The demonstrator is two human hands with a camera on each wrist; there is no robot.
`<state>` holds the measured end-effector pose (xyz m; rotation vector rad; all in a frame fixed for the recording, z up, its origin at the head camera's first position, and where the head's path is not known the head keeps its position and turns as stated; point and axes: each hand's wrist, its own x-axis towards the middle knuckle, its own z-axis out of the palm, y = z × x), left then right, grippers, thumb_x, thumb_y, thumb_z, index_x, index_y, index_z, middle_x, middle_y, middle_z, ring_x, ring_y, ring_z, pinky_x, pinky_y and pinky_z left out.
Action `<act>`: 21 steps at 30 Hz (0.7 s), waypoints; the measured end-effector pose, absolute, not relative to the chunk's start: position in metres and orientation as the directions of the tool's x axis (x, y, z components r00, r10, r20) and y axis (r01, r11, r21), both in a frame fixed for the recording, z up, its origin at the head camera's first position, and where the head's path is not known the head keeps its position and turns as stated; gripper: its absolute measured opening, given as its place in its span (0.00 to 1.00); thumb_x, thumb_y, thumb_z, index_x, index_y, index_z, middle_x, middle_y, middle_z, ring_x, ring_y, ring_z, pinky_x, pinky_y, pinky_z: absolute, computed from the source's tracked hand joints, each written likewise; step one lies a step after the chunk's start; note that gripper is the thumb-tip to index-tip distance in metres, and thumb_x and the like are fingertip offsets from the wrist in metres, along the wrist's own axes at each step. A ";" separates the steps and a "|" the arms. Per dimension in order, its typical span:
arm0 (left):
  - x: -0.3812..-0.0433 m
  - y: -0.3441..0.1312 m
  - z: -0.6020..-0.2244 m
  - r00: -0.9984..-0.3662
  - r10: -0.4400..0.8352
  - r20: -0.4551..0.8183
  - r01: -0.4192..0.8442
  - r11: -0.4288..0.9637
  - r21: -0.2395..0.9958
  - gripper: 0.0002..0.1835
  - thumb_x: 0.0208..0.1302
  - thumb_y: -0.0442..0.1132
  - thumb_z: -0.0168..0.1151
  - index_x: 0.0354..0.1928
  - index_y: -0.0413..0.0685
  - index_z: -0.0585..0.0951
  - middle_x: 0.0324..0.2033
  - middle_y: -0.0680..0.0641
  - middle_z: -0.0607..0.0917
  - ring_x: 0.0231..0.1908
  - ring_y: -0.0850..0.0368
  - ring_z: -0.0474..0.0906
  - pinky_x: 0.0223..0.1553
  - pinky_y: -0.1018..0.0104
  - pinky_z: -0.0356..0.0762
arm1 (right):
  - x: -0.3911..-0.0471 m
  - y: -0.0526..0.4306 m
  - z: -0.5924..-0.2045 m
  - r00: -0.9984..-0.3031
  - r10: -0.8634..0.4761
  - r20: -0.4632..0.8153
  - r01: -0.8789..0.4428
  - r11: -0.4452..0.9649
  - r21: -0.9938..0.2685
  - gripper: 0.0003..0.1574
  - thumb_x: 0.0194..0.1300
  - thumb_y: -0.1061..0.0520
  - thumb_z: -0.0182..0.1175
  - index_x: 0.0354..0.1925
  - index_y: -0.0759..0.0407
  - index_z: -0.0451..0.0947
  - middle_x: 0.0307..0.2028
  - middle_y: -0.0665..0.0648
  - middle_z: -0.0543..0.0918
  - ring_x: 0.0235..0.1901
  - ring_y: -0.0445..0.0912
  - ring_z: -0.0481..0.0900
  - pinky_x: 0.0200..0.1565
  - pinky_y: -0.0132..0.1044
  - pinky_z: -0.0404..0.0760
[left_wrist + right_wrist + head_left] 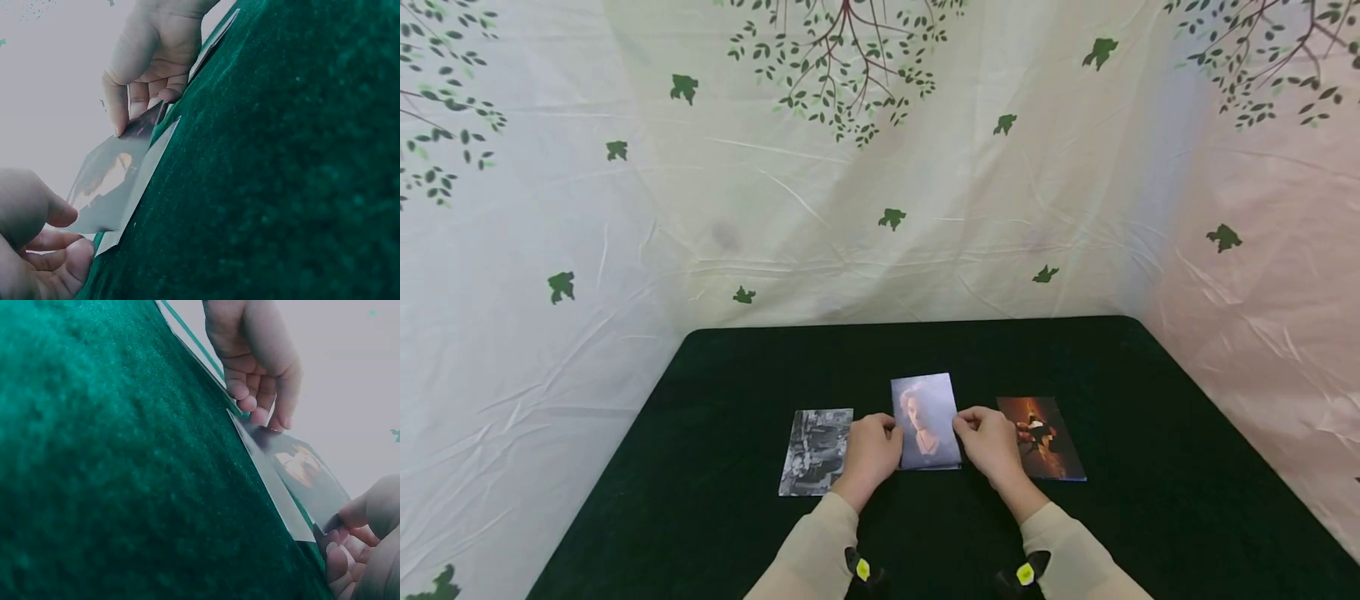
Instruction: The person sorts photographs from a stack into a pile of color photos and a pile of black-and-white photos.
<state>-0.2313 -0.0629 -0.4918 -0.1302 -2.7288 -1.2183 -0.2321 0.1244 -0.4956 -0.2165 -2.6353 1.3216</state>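
A pale lilac photo print (927,421) showing a figure is at the middle of the table. My left hand (872,450) pinches its left edge between thumb and fingers, and my right hand (988,442) pinches its right edge. In the left wrist view the held print (109,184) is tilted just above a light sheet (145,172) lying on the cloth. The right wrist view also has this light sheet (281,500) under the print; its face is mostly hidden.
Left of my left hand lies a black-and-white photo print (816,450), partly behind that hand. A brown-orange photo print (1045,437) lies to the right, partly behind my right hand. Dark green cloth (737,375) covers the table; a leaf-patterned curtain (820,233) hangs behind.
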 end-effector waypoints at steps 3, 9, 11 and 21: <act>-0.231 -0.063 -0.489 -0.978 -0.003 0.207 0.154 0.657 0.738 0.08 0.65 0.36 0.60 0.35 0.39 0.85 0.23 0.49 0.82 0.22 0.61 0.74 0.23 0.68 0.72 | -0.231 0.126 -0.495 -0.967 0.228 0.112 0.043 0.580 -0.814 0.09 0.64 0.54 0.62 0.36 0.58 0.85 0.25 0.52 0.80 0.25 0.45 0.73 0.26 0.37 0.71; -0.231 -0.070 -0.481 -0.976 -0.034 0.217 0.153 0.601 0.784 0.07 0.66 0.36 0.59 0.32 0.42 0.83 0.18 0.53 0.77 0.18 0.62 0.71 0.20 0.68 0.70 | -0.228 0.123 -0.491 -0.965 0.223 0.134 0.009 0.543 -0.840 0.08 0.63 0.54 0.65 0.36 0.57 0.85 0.28 0.52 0.83 0.27 0.44 0.76 0.28 0.36 0.74; -0.231 -0.073 -0.478 -0.981 -0.033 0.192 0.140 0.567 0.812 0.06 0.66 0.36 0.59 0.34 0.42 0.82 0.18 0.53 0.77 0.18 0.61 0.72 0.21 0.67 0.71 | -0.227 0.122 -0.488 -0.966 0.221 0.133 0.005 0.531 -0.848 0.08 0.62 0.54 0.66 0.37 0.57 0.85 0.29 0.52 0.83 0.27 0.44 0.77 0.28 0.35 0.75; -0.231 -0.060 -0.469 -0.977 -0.017 0.213 0.166 0.567 0.807 0.06 0.64 0.37 0.61 0.33 0.42 0.83 0.19 0.54 0.80 0.18 0.64 0.73 0.21 0.69 0.72 | -0.222 0.143 -0.476 -0.982 0.182 0.046 0.057 0.522 -0.851 0.12 0.62 0.53 0.66 0.41 0.57 0.84 0.29 0.54 0.82 0.27 0.44 0.79 0.27 0.36 0.77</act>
